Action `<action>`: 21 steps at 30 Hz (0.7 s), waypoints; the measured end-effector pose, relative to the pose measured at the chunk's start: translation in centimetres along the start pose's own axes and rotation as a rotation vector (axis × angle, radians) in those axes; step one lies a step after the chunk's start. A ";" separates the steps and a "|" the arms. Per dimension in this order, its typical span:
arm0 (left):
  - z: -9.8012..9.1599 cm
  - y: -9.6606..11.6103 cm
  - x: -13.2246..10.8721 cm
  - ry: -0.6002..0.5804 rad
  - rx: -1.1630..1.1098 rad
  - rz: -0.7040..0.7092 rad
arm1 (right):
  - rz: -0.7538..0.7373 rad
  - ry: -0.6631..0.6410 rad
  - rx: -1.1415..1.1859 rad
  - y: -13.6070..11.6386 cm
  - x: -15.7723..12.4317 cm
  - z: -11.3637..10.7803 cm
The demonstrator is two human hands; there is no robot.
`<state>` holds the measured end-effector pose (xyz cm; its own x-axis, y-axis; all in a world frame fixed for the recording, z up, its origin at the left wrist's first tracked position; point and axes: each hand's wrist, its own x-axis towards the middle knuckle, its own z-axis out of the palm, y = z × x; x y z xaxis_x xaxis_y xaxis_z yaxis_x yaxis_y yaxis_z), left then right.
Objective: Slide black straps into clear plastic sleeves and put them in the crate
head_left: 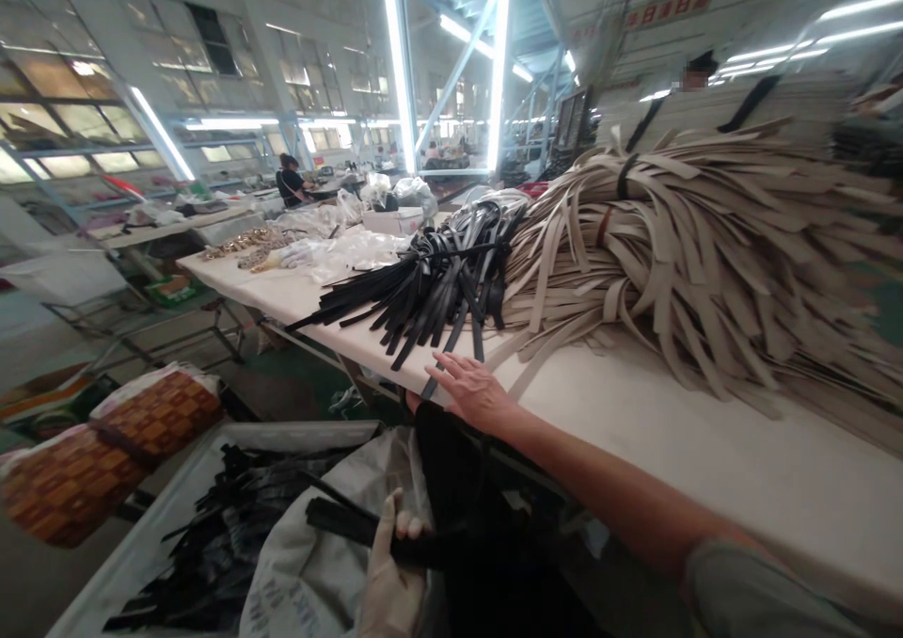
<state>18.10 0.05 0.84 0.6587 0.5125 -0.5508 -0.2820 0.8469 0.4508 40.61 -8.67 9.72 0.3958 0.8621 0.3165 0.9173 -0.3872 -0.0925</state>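
In a pale glove, my left hand (393,563) is closed round a bundle of black strips (345,522) at the bottom of the view, low over a white sack (303,572). My bare right hand (471,389) reaches to the edge of the table (607,412), fingers stretched out and partly spread. Beside its fingertips, the end of one dark strip (443,365) hangs at the edge; whether they touch it I cannot tell. Just beyond lies a tied bundle of black straps (430,285). A large heap of beige straps (677,243), bound with dark ties, covers the table's right side.
Left of my legs stands a pale bin (105,563) holding loose black strips (226,516). A checked brown cushion roll (119,450) lies beside it. Clear plastic bags (353,252) and gold-coloured metal pieces (246,240) occupy the table's far end. A person (291,182) works farther back.
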 end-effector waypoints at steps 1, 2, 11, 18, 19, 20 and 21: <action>0.2 -0.2 -0.2 -0.012 0.008 -0.037 | 0.011 -0.054 -0.048 0.6 1.2 0.2; 0.3 -0.4 -0.4 -0.025 0.020 -0.056 | 0.028 -0.091 -0.078 1.0 2.2 0.5; 0.4 0.4 -1.3 0.066 0.213 0.078 | 0.009 -0.066 -0.035 -3.6 2.1 -0.1; -2.4 0.4 -1.5 -0.006 0.595 0.318 | -0.247 -0.062 0.292 -12.4 -1.8 -3.4; -2.8 0.4 -1.8 -0.028 0.631 0.326 | -0.252 -0.051 0.322 -13.0 -1.9 -3.6; -3.1 0.4 -2.1 -0.065 0.648 0.318 | -0.255 -0.035 0.354 -13.4 -1.8 -3.7; -3.1 0.3 -2.4 -0.117 0.658 0.301 | -0.258 -0.021 0.393 -13.6 -1.7 -3.8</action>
<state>14.26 -0.47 0.09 0.6994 0.6599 -0.2747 -0.0092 0.3926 0.9197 27.28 -6.10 14.02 0.1499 0.9218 0.3575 0.9309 -0.0098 -0.3651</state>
